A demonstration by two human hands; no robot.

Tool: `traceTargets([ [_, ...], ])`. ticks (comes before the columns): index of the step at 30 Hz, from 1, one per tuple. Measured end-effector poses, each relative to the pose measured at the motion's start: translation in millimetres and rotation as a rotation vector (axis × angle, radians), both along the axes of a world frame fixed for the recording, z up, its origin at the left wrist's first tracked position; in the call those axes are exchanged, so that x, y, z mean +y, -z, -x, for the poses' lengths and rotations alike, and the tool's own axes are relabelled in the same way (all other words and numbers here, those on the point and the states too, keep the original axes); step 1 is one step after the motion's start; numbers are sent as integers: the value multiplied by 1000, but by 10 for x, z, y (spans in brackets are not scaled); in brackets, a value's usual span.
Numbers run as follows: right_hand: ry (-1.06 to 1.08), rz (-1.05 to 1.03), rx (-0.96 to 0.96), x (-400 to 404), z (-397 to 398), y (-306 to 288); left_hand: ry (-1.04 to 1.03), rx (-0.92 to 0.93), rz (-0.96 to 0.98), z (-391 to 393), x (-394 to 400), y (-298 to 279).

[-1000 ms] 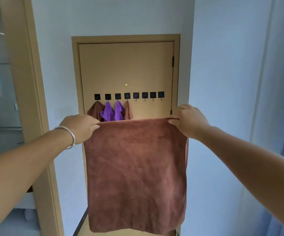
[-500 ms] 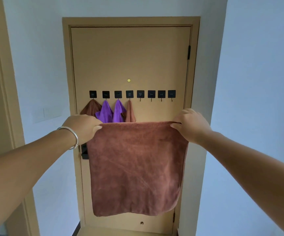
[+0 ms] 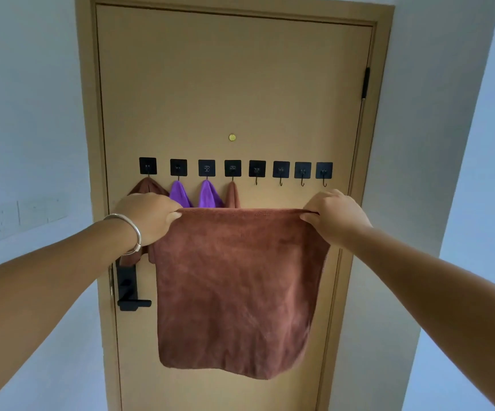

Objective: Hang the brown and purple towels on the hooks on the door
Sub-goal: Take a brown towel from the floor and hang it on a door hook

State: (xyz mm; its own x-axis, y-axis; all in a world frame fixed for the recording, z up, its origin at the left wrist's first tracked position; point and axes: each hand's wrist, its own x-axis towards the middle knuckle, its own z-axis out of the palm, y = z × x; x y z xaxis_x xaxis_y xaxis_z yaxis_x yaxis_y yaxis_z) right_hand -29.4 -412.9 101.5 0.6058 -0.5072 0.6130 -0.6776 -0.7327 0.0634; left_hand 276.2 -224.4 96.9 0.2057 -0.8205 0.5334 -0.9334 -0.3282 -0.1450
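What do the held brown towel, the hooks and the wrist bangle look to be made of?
Brown towel: soft napped cloth, probably microfibre; matte, fuzzy pile, limp drape from both hands.
Hooks: thin dark wire, likely metal, on flat black square pads, maybe adhesive plastic.
Bangle: silver-coloured metal, judging by its bright shine.

Tan wooden door (image 3: 231, 84): eight black square adhesive hooks (image 3: 257, 168) in a row; four at 9 o'clock bear towels. Large brown terry towel (image 3: 237, 286), top corners pinched by left hand (image 3: 148, 216) and right hand (image 3: 336, 218).
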Motion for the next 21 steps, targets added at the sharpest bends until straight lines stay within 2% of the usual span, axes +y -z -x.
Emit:
traceTargets([
  [7,30,-34,25,-543,-525,77,27,11,-35,-472,-566,77],
  [14,29,-60,-9,-1374,-917,30,64,53,65,-808,-1338,111],
  [18,-38,-30,-118,-1931,-1082,1,83,16,146,-883,-1880,79],
  [21,-114,-54,-191,-2358,-1218,-47,123,-98,193,-916,-2258,52],
])
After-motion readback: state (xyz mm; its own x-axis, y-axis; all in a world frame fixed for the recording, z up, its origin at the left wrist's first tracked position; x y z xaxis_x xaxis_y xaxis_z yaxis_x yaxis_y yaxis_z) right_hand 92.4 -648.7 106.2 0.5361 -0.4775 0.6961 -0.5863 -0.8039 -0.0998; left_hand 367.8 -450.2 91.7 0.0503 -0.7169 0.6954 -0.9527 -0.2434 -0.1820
